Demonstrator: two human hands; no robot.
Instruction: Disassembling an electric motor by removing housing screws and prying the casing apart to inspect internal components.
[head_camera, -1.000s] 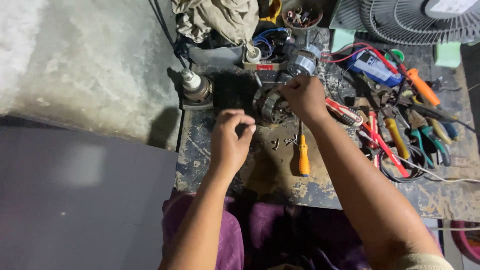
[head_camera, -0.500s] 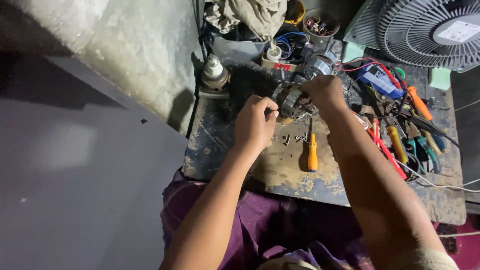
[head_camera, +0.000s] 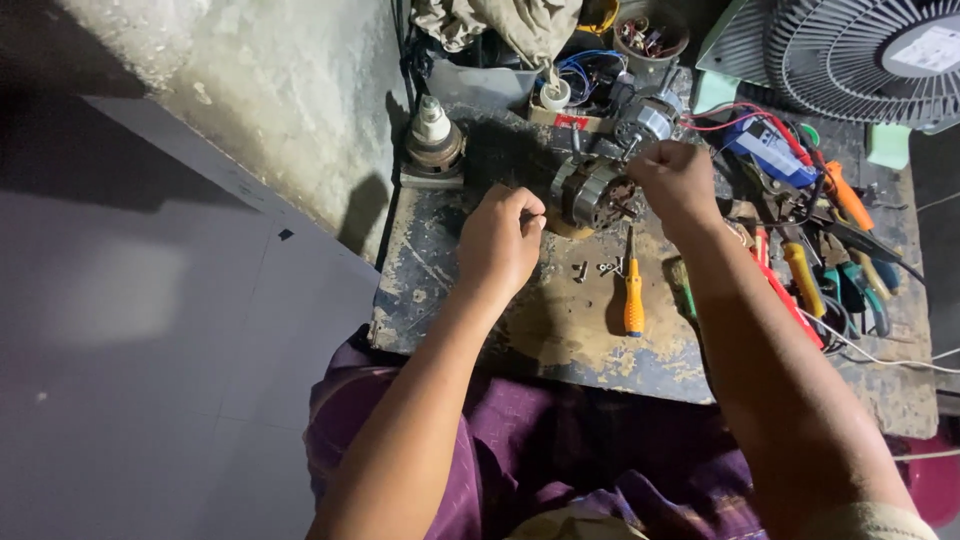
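You are sitting at the worn workbench (head_camera: 470, 300) with a small electric motor (head_camera: 590, 192) standing between your hands. Your left hand (head_camera: 500, 240) is curling nearly closed just left of the motor, fingertips pinching something too small to make out. Your right hand (head_camera: 675, 180) is closing at the motor's upper right; what it is gripping cannot be told. Loose screws (head_camera: 597, 268) and an orange-handled screwdriver (head_camera: 633, 290) are lying just in front, so the motor looks part-dismantled, with the casing work seemingly unfinished.
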